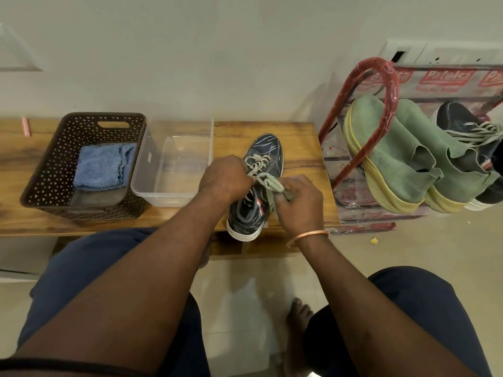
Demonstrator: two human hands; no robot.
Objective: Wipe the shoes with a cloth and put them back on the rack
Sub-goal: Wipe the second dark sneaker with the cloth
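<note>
Wooden bench (299,142) against a pale wall, person seated facing it.

- Dark navy lace-up sneaker with a white sole (268,151) stands upright on the bench, toe to the wall, heel at the near edge. It lies directly under and between both hands.
- Left hand (226,178) sits over the sneaker's left side at the eyelets, knuckles up and fingers curled down onto the grey-green laces (268,182) (fingertips hidden under the hand).
- Right hand (299,202), copper bangle (307,236) at the wrist, is just right of the sneaker's opening. Thumb and fingers are closed tight on a loop of the same laces, which is drawn across above the tongue.
- Neither hand grips the shoe body, only its laces.
- Left of the sneaker is a clear plastic tub (174,197). Touching that is a brown perforated plastic basket (54,172) with a folded blue cloth (103,167) lying inside.
- Right of the bench is a red tubular shoe rack (381,104) still in printed wrap. It holds a pair of green knit slip-on shoes with yellow soles (394,164), and beside them a second navy sneaker (460,118).
</note>
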